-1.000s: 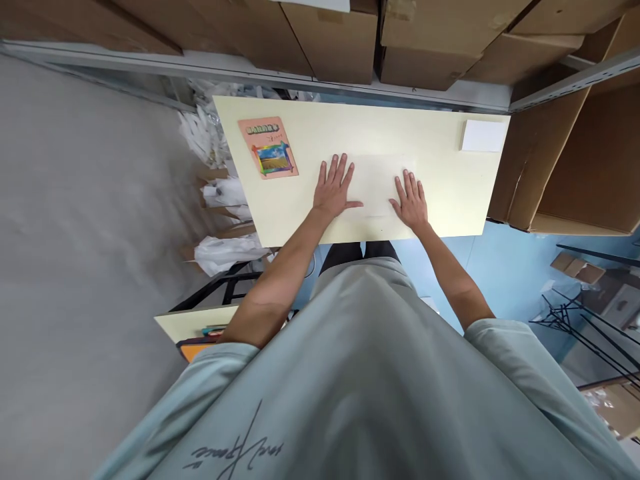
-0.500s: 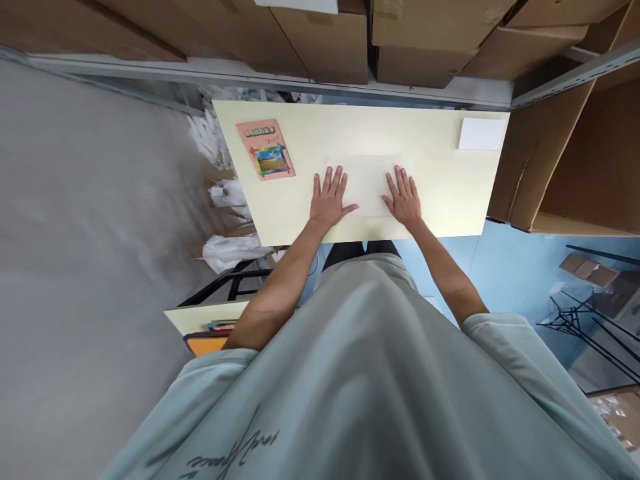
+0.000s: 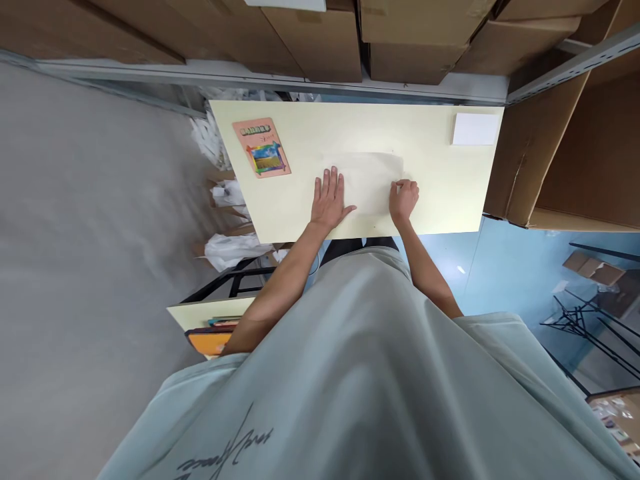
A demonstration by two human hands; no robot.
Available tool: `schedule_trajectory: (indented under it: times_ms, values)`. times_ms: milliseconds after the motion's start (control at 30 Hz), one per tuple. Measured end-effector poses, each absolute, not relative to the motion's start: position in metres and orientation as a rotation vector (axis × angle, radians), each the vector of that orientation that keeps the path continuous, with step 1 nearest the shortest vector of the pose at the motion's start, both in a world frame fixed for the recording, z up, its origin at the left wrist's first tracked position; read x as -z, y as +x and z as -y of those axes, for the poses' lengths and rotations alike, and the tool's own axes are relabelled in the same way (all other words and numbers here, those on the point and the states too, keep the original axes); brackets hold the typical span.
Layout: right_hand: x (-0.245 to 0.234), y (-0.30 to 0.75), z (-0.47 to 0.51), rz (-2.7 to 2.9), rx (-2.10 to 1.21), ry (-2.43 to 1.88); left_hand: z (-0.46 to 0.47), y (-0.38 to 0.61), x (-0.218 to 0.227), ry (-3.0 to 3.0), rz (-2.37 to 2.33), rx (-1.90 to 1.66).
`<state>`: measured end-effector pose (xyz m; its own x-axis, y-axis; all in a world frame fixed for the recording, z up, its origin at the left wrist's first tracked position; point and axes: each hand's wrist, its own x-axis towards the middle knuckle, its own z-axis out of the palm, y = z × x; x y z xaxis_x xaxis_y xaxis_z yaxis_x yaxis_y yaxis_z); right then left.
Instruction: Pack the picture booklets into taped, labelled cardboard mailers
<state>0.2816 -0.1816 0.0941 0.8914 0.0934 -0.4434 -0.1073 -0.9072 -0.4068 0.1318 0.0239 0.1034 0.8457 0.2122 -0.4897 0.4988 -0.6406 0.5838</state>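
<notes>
A thin whitish sheet of paper (image 3: pixel 371 181) lies in front of me on the pale cream tabletop (image 3: pixel 440 193). Flat on its left side rests my left hand (image 3: pixel 328 201), fingers stretched out and thumb spread across the sheet. My right hand (image 3: pixel 404 199) is closed at the sheet's right edge, with its fingers curled and the paper's edge at the fingertips. That edge seems slightly raised near the top right corner. Exactly how the fingertips grip it is too small to make out.
A pink booklet (image 3: pixel 263 148) with a landscape picture lies at the table's left. At the back right sits a white stack of paper (image 3: pixel 475 129). Cardboard boxes (image 3: pixel 415 63) fill a metal shelf behind the table, and a large open carton (image 3: pixel 575 153) stands at its right.
My right hand has gone from lying flat with spread fingers to curled at the sheet's right edge. My left hand stays flat. The view has shifted slightly.
</notes>
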Motion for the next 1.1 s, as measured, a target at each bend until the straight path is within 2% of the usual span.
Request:
schedule_trajectory:
  times_ms: [133, 300, 433, 767, 1000, 1100]
  values:
    - [-0.095, 0.285, 0.181, -0.091, -0.532, -2.546, -0.033, 0.136, -0.101, 2.28, -0.466, 0.488]
    - [-0.09, 0.302, 0.184, -0.093, -0.586, -2.572, -0.039, 0.142, -0.099, 2.292, -0.45, 0.516]
    - [-0.089, 0.307, 0.185, -0.046, -0.503, -2.564, -0.039, 0.144, -0.098, 2.281, -0.458, 0.52]
    - [-0.1, 0.303, 0.193, -0.028, -0.693, -2.646, -0.04, 0.141, -0.093, 2.258, -0.446, 0.503]
    - [-0.135, 0.292, 0.163, 0.123, -0.493, -2.771, -0.037, 0.141, -0.09, 2.205, -0.43, 0.464]
    - [-0.15, 0.263, 0.121, 0.417, -0.63, -2.586, -0.038, 0.143, -0.1, 2.173, -0.415, 0.427]
